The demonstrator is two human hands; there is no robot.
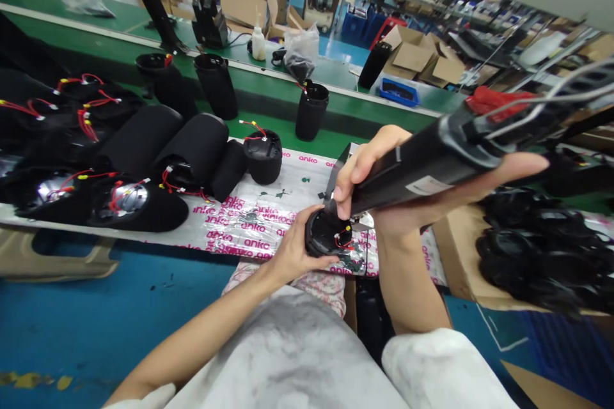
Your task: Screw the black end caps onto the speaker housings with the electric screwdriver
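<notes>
My left hand (291, 249) is wrapped round a black round speaker part (326, 233) with red and yellow wires, holding it at the edge of the workbench. My right hand (384, 172) grips a long black power screwdriver (432, 166), tilted so its tip points down into that part. A grey cable and a red piece trail from the tool's upper end at the right.
Several black fabric-covered speaker bodies (192, 147) with red wires lie at the left on a plastic sheet (249, 217) printed "anko". Black cylinders (311, 112) stand on the green conveyor (288, 86). A cardboard box (460, 255) of black parts sits at the right. Cartons fill the background.
</notes>
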